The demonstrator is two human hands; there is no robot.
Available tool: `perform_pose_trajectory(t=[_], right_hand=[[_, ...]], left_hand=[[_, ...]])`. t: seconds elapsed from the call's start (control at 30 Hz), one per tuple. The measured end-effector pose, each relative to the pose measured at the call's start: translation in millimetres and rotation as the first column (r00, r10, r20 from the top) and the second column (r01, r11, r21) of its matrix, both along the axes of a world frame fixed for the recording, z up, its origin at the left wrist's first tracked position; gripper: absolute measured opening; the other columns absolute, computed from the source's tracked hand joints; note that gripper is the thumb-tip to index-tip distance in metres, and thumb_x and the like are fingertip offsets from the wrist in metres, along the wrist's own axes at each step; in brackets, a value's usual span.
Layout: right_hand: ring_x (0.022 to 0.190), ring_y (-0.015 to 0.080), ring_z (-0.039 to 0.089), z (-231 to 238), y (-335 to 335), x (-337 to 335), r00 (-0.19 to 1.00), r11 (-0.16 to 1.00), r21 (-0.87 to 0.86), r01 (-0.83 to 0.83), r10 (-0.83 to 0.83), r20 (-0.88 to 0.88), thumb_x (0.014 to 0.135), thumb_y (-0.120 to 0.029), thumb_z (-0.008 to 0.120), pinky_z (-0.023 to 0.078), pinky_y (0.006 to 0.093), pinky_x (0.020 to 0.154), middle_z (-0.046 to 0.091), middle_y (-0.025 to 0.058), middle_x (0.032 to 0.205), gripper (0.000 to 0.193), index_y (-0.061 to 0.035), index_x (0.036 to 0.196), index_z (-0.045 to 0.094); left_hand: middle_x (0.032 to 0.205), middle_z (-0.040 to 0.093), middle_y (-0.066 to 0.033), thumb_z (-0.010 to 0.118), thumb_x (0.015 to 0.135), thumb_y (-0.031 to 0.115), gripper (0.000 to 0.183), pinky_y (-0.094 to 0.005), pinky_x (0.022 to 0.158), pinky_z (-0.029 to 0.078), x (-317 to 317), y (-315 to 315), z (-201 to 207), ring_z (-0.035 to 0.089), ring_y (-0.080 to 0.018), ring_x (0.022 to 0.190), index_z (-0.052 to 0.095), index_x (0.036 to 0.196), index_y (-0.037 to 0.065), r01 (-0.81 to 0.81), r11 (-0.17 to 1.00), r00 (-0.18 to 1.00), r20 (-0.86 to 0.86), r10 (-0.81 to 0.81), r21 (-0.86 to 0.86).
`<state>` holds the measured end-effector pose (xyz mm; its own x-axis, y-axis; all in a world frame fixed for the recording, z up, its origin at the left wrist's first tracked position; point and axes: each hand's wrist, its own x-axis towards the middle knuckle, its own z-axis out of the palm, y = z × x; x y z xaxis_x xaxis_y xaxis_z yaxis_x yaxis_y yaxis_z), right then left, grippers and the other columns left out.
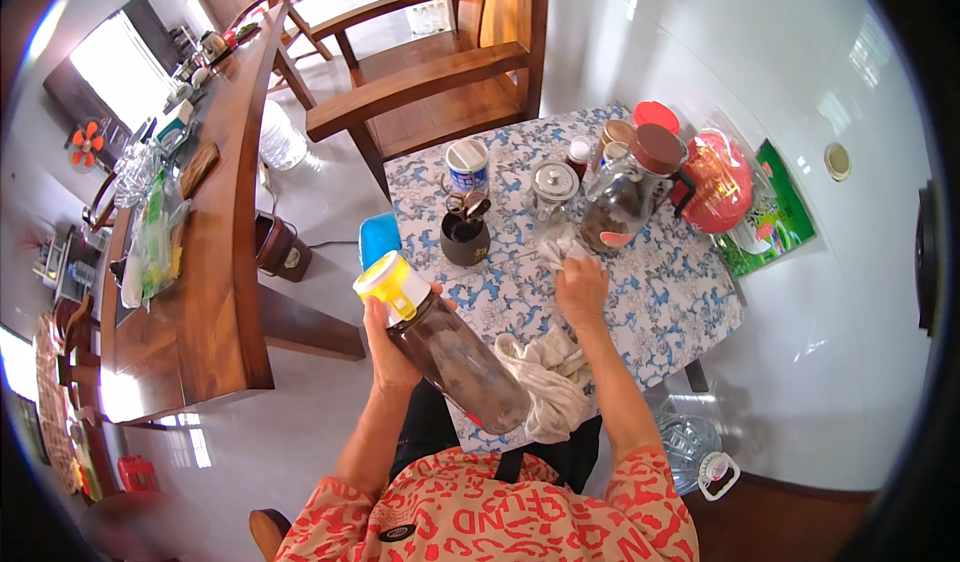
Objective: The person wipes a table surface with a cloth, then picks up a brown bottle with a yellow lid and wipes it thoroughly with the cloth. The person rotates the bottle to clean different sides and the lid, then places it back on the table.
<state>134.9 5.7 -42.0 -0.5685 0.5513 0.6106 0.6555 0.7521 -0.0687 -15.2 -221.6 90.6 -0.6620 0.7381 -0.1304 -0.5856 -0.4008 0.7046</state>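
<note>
My left hand point(389, 352) is wrapped round a large dark see-through water bottle point(462, 370) with a yellow and white lid. The bottle is tilted, its lid toward the upper left and its base over the near table edge. Farther off, my right hand point(582, 287) has its fingers closed on a crumpled white cloth point(561, 249) at the tabletop. Just beyond that cloth stand a lidded glass jar point(552, 190) and a glass pitcher point(612, 202) with a brown lid. A beige towel point(548, 380) lies bunched beside the bottle's lower half.
On the flower-patterned table point(660, 302) stand a dark cup point(465, 240) holding utensils, a white and blue can point(467, 165) and several small jars. A red bag point(712, 182) leans by the wall. A wooden chair point(430, 102) is behind; a clear jug point(690, 447) sits on the floor.
</note>
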Motion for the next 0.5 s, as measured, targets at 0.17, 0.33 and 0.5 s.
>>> perform_pose_trajectory(t=[0.17,0.33,0.5], right_hand=[[0.073,0.0079,0.052,89.8,-18.8,18.2,0.579,0.279,-0.652,-0.705,-0.305,-0.756,0.097,-0.025,0.049,0.045,0.0238,0.061,0.055,-0.0006,0.086,0.02,-0.0058,0.093,0.054],[0.076,0.011,0.06,138.8,-45.7,14.8,0.237,0.104,-0.365,-0.925,-0.593,-0.769,0.098,-0.028,0.049,0.051,0.0241,0.064,0.06,0.0036,0.09,0.023,-0.0067,0.103,0.055],[0.079,0.0176,0.063,168.7,-82.3,9.3,0.204,-0.168,-0.13,-0.977,-0.578,-0.79,0.088,-0.029,0.062,0.055,0.0319,0.069,0.061,0.0086,0.091,0.033,-0.0033,0.108,0.053]], left_hand=[[0.101,0.061,-0.0157,0.039,0.086,0.068,0.071,-0.0472,0.072,0.054,-0.5,-1.8,5.4,0.063,-0.0321,0.087,0.048,0.119,0.006,0.044,0.999,0.997,0.07,-0.045,0.028],[0.099,0.06,-0.0184,0.04,0.086,0.067,0.069,-0.0471,0.068,0.056,9.5,5.2,5.3,0.064,-0.0338,0.084,0.048,0.118,0.006,0.15,0.981,0.979,0.121,-0.165,0.12],[0.099,0.061,-0.0187,0.044,0.085,0.066,0.072,-0.0472,0.072,0.055,13.8,0.4,8.7,0.064,-0.0354,0.087,0.048,0.119,0.003,0.291,0.946,0.941,0.134,-0.31,0.143]])
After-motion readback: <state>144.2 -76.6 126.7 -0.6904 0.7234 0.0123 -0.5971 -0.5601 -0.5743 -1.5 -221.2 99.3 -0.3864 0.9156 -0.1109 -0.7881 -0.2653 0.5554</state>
